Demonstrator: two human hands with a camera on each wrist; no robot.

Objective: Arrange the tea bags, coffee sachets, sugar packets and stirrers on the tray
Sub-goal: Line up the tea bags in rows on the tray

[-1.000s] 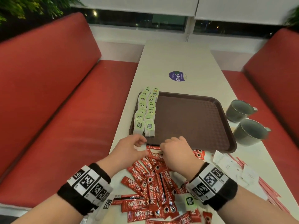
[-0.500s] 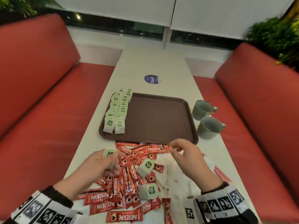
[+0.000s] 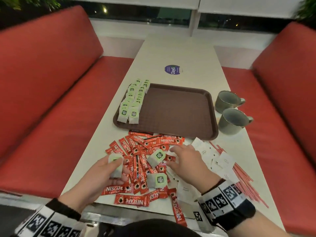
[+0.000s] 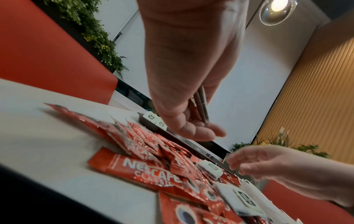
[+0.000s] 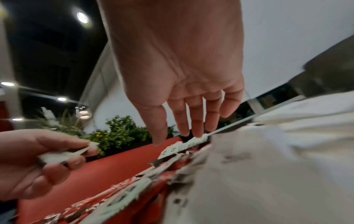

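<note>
A brown tray [image 3: 179, 115] lies mid-table, with two rows of green-tagged tea bags [image 3: 134, 101] along its left side. In front of it sits a pile of red Nescafe sachets [image 3: 136, 151], and two loose tea bags [image 3: 156, 158] [image 3: 157, 180] lie on the pile. My left hand [image 3: 118, 170] pinches another tea bag [image 3: 116, 166] above the pile's left side; the left wrist view shows this tea bag [image 4: 202, 104] edge-on. My right hand [image 3: 171, 156] hovers with fingers [image 5: 197, 121] straight, just right of the upper loose bag. White sugar packets [image 3: 213, 159] and red stirrers [image 3: 242, 175] lie to the right.
Two grey mugs [image 3: 227, 101] [image 3: 234, 120] stand right of the tray, close to the table's right edge. A purple round sticker [image 3: 172, 70] marks the table beyond the tray. Red bench seats [image 3: 51, 117] flank the table on both sides.
Both hands pulled back from the tray's near edge to the pile. The left hand picked up a tea bag. The right hand then dropped lower toward a loose tea bag.
</note>
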